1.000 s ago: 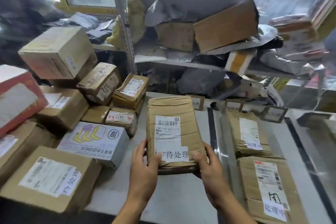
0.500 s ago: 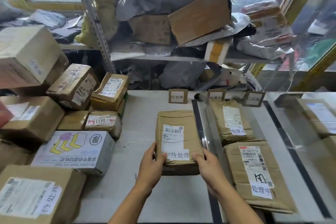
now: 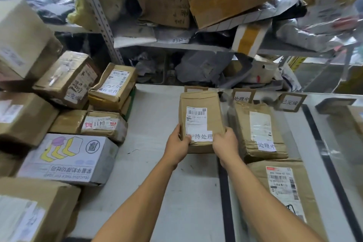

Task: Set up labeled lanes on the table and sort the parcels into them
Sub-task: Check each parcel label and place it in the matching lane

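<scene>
A brown parcel (image 3: 202, 104) with a white shipping label and a 待处理 sticker lies in the leftmost lane of the grey table (image 3: 157, 108), far end against a lane sign (image 3: 195, 89) that it mostly hides. My left hand (image 3: 177, 143) grips its near left corner, thumb on top. My right hand (image 3: 225, 142) grips its near right corner. A black tape line (image 3: 224, 192) borders this lane. In the middle lane, behind the 处理中 sign (image 3: 243, 96), lie two brown parcels (image 3: 259, 129) (image 3: 282, 184). A 已完成 sign (image 3: 290, 102) heads the lane to the right.
Unsorted cardboard boxes are piled on the left, among them a white printed carton (image 3: 66, 157) and a box marked 0411 (image 3: 104, 124). Metal shelving (image 3: 176, 45) crammed with parcels and bags stands behind the table. A second black tape line (image 3: 326, 163) and another parcel (image 3: 355, 116) are at right.
Both hands have carried the parcel forward and down from near my chest into the left lane, up to the sign. The view has shifted right and closer.
</scene>
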`<state>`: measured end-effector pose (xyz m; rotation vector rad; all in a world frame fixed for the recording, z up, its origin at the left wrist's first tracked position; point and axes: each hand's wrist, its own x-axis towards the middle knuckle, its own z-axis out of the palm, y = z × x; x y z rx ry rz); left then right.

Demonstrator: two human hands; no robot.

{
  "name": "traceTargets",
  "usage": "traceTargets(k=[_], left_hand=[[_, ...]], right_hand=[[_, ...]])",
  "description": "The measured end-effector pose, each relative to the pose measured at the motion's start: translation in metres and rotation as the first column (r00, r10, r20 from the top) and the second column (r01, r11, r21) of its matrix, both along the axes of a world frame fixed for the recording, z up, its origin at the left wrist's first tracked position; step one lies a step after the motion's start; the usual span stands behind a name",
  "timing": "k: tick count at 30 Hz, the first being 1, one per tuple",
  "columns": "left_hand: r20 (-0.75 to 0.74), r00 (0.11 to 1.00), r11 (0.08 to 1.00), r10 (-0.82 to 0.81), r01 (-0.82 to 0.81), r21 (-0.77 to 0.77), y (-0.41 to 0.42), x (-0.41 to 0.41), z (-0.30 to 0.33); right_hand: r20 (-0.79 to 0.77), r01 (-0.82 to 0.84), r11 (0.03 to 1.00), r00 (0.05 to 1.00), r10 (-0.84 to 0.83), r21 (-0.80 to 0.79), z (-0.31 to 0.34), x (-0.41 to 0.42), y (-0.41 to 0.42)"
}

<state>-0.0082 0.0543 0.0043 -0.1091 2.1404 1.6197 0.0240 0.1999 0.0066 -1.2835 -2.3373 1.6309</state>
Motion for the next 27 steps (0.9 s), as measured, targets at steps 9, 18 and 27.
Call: traceTargets(k=[9,18,27], left_hand=[[0.038,0.999,0.994,-0.032,0.036,-0.099,0.016,-0.002,-0.035],[0.057,0.997,0.987,0.048,-0.039,-0.154,0.001,0.002,-0.025],[-0.248,0.938,0.948,0.243,-0.284,-0.142,-0.106,0.034,0.04]], right_hand=[[0.074,-0.066,0.996,0.995,0.061,0.066,-0.033,0.007,0.007],[-0.019,-0.131,0.965,0.99,0.139,0.225,-0.011,0.007,-0.002],[-0.27,-0.525,0.827,0.781,0.562,0.202,0.045,0.005,-0.128]])
